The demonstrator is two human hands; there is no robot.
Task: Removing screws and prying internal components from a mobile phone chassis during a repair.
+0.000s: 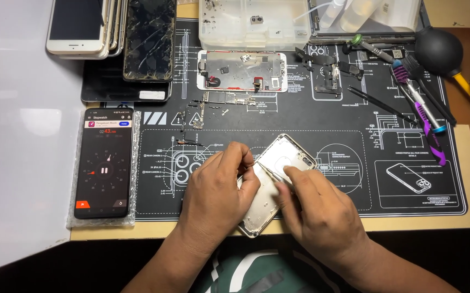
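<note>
While both hands are working over the silver phone housing [278, 179], it is lying tilted near the front edge of the black repair mat [354, 135], open side up and looking largely gutted — mostly bare metal inside as far as I can see. Left hand [219, 184] is bracing the housing's left edge, fingers curled against it. Right hand [316, 209] is pinching a thin metal tool, probably tweezers [270, 172], tip pointing into the upper part of the shell; can't tell whether the tip is holding anything. Teardown is looking well along, judging by the layout: the display assembly [241, 70] is lying face down further back on the mat, the logic board [228, 99] just in front of it, flex cable parts [327, 73] to its right, small screws and brackets [191, 116] scattered to the left. Left to do, by my read — whatever small bits are remaining in the shell. Screwdrivers [419, 103] and a black dust blower [441, 51] are sitting unused at the right, a clear parts tray [254, 24] at the back. Stopwatch phone [105, 163] is lying on bubble wrap at the left, a stack of cracked phones [121, 38] behind it.
</note>
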